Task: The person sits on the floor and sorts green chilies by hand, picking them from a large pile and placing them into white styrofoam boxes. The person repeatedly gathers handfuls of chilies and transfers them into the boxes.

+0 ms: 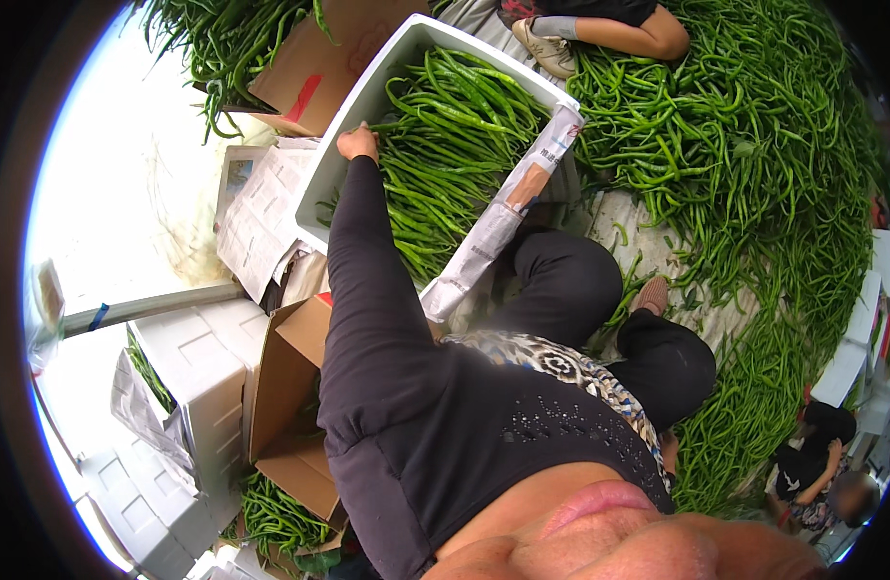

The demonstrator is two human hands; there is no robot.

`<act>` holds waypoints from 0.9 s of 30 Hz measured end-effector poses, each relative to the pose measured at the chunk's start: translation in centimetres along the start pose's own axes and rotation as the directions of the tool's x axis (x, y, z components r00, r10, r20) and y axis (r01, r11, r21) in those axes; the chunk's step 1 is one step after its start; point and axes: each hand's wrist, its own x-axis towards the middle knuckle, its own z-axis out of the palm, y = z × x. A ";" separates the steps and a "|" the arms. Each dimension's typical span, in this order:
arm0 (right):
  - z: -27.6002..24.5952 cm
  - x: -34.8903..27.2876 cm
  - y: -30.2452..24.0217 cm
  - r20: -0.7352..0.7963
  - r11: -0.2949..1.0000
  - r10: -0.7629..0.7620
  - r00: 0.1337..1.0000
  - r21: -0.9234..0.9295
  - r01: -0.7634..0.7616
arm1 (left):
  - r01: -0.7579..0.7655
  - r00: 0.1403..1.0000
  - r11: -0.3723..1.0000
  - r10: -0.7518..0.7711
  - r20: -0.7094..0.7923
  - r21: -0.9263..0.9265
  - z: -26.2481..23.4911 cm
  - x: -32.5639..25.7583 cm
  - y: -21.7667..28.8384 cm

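Observation:
A white foam box (312,198) stands tilted in front of me, filled with long green chili peppers (445,174) laid mostly side by side. My left arm reaches over it. My left hand (359,143) is closed at the box's left inner side, against the ends of the peppers; what its fingers hold is hidden. Newspaper (503,213) hangs over the box's right wall. Only a sliver of my right hand (669,449) shows beside my hip, near the loose peppers; its fingers are hidden.
A large heap of loose peppers (715,116) spreads along the right. Another person's leg (609,37) is at its top edge; a second person (817,454) sits far right. White foam boxes (198,353), an open cardboard box (285,387) and newspapers (271,213) stand left.

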 end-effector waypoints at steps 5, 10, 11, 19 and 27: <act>0.8 -0.3 0.8 -0.013 1.000 -0.011 1.000 0.022 0.011 | -0.377 0.913 0.923 0.383 0.136 -0.072 1.6 -3.8 7.8; 0.6 -0.7 0.4 0.024 1.000 -0.018 1.000 -0.002 0.018 | -0.488 0.792 0.595 0.609 0.037 0.638 1.0 -3.4 12.0; 0.7 -0.7 0.8 -0.008 0.998 -0.030 1.000 0.048 0.030 | -0.522 0.743 0.539 0.668 0.043 0.661 0.7 -3.5 13.0; -1.3 3.9 3.1 -0.349 0.980 -0.194 0.917 -0.119 0.162 | -0.980 0.193 0.184 0.968 0.157 0.071 -0.4 -16.8 26.8; -6.2 -2.9 -28.9 -0.602 0.604 -0.725 0.335 -0.323 0.728 | -0.172 0.031 0.599 0.797 0.604 -0.782 2.6 -44.3 25.5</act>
